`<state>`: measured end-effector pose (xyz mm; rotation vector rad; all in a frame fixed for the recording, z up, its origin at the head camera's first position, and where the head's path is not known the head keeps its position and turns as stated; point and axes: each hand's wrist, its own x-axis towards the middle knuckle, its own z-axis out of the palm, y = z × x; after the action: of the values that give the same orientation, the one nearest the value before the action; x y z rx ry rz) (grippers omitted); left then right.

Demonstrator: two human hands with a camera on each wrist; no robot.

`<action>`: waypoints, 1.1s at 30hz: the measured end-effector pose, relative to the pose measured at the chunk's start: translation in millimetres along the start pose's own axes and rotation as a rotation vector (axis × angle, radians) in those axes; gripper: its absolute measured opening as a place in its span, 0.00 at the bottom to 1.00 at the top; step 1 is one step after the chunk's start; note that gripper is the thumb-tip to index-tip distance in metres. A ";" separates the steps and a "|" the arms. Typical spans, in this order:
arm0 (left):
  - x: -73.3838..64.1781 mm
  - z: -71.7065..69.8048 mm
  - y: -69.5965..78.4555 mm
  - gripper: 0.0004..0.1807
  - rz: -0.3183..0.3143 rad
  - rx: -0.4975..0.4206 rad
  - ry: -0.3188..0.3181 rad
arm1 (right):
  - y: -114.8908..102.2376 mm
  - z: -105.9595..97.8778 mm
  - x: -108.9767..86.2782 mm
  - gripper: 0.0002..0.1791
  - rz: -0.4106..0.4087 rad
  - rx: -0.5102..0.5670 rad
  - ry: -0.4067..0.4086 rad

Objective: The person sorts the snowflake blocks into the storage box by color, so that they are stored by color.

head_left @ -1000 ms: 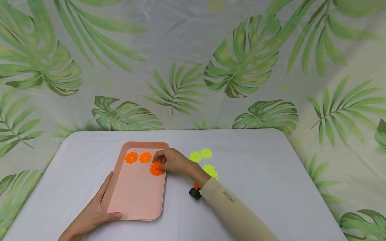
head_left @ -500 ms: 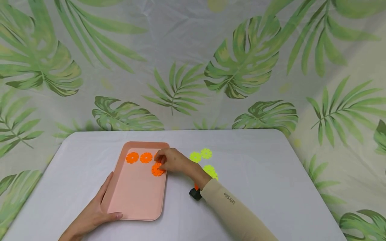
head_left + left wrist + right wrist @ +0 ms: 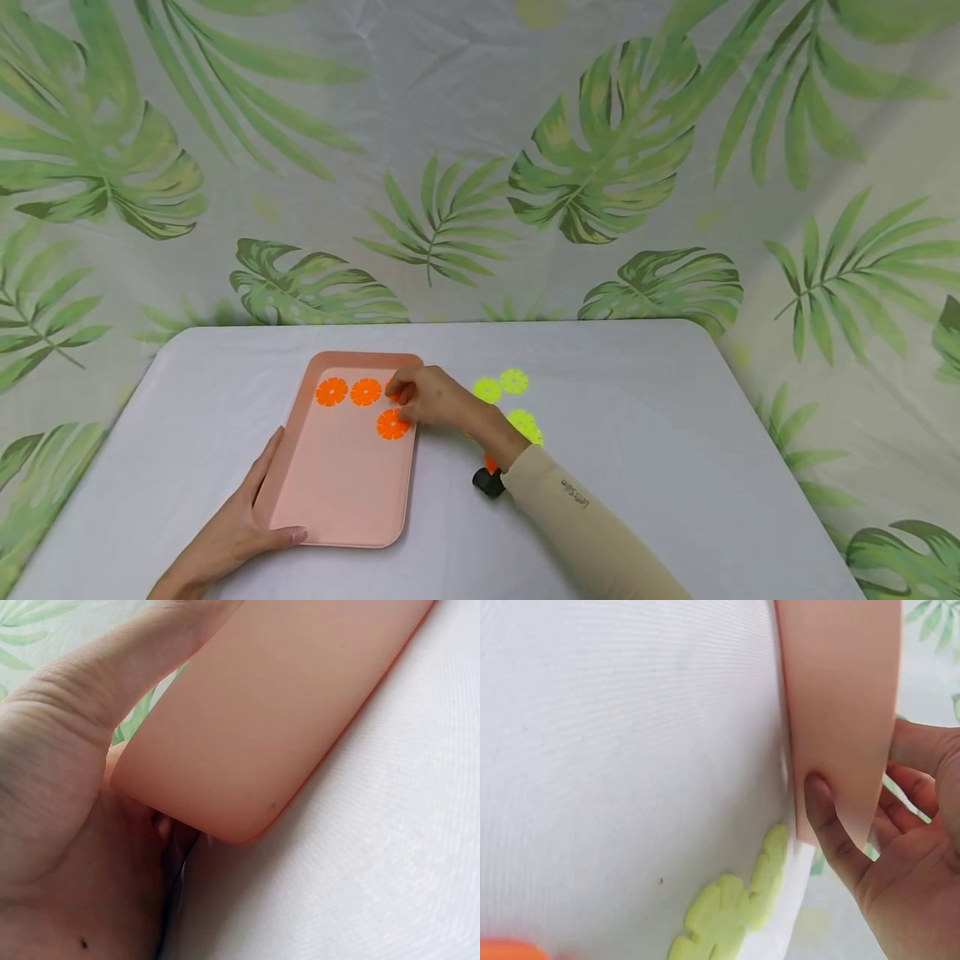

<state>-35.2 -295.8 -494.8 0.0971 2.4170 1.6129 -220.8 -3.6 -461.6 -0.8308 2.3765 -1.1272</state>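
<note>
A pink tray (image 3: 337, 492) lies on the table in the head view. My left hand (image 3: 236, 525) holds its near left corner, thumb along the near rim and fingers along the left side. Two orange notched discs (image 3: 332, 392) lie in the tray's far row, and a third is partly hidden by my right hand (image 3: 435, 396). Below that row, my right hand, fingers curled, holds another orange disc (image 3: 390, 424) at its right edge. In the right wrist view one finger (image 3: 821, 799) rests against the tray's outer wall. The fingertips inside the tray are hidden there.
Several yellow-green discs (image 3: 513, 381) lie on the white table right of the tray, partly behind my right forearm. An orange disc (image 3: 491, 462) shows beside the black wrist camera (image 3: 489, 482). A leaf-patterned cloth (image 3: 480, 167) hangs behind the table's far edge.
The tray and my right hand have shifted slightly to the right. The thumb has slid from the middle of the lower orange disc towards its right edge. My left hand keeps its hold.
</note>
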 end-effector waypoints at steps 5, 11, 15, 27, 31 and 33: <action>0.0 -0.4 0.0 0.70 0.011 0.011 0.004 | -1.1 -10.2 -6.8 0.17 -0.040 0.054 0.021; -0.2 -0.2 -0.7 0.70 0.033 0.016 0.004 | 0.7 -24.9 -16.8 0.18 -0.086 0.111 0.032; 0.1 0.6 -0.9 0.70 0.040 0.017 0.003 | 3.4 -32.7 -24.3 0.18 -0.084 0.123 0.030; 1.5 1.5 -2.6 0.70 0.036 0.066 0.003 | 14.1 -48.3 -54.5 0.17 -0.084 0.120 0.059; 1.8 0.0 -4.0 0.70 0.036 0.111 0.011 | 18.7 -51.1 -63.5 0.16 -0.067 0.140 0.074; 1.5 -0.6 -4.7 0.70 0.038 0.155 0.018 | 21.4 -51.8 -67.7 0.15 -0.060 0.148 0.078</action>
<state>-36.5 -297.9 -499.1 0.1572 2.5657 1.4456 -206.3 80.7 -441.3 -0.8260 2.3103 -1.3641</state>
